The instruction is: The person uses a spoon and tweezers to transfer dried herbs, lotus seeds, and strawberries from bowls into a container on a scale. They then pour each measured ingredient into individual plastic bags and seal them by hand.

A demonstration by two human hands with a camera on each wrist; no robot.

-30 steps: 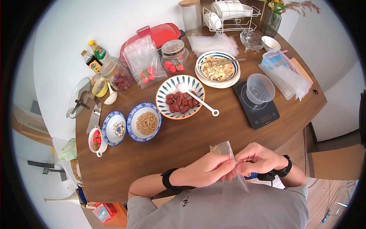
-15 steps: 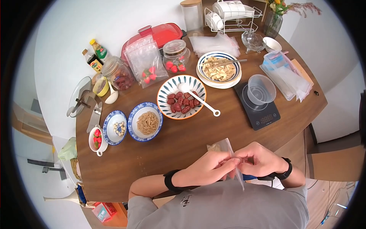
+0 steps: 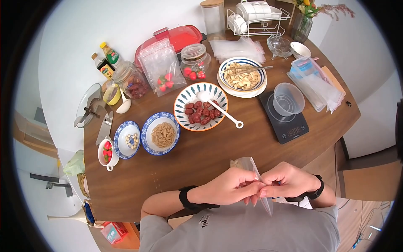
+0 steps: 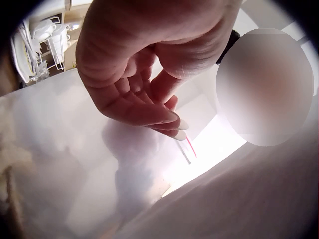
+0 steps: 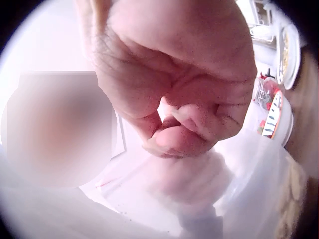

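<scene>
A clear zip bag (image 3: 248,162) with pale pieces in its lower end is held over the table's front edge, close to the person's shirt. My left hand (image 3: 226,187) pinches its mouth between thumb and fingers. Right beside it, my right hand (image 3: 289,180) pinches the same edge, the two thumbs nearly meeting. The left wrist view shows the bag's red zip line (image 4: 191,148) below the left fingertips. Through the film in the right wrist view, the pale pieces (image 5: 293,194) show at the right side. The film between the fingers is mostly hidden.
Beyond the hands stand a bowl of red dates (image 3: 200,106) with a white spoon (image 3: 222,111), a blue-rimmed bowl (image 3: 178,136), and a plate of dried slices (image 3: 242,77). A black scale (image 3: 284,128) bears a plastic tub (image 3: 288,99). Flat bags (image 3: 315,84) lie at the right.
Both hands have come slightly lower along the bag's mouth. The right thumb now reaches out toward the left thumb, and the bag's upper edge has tilted a little.
</scene>
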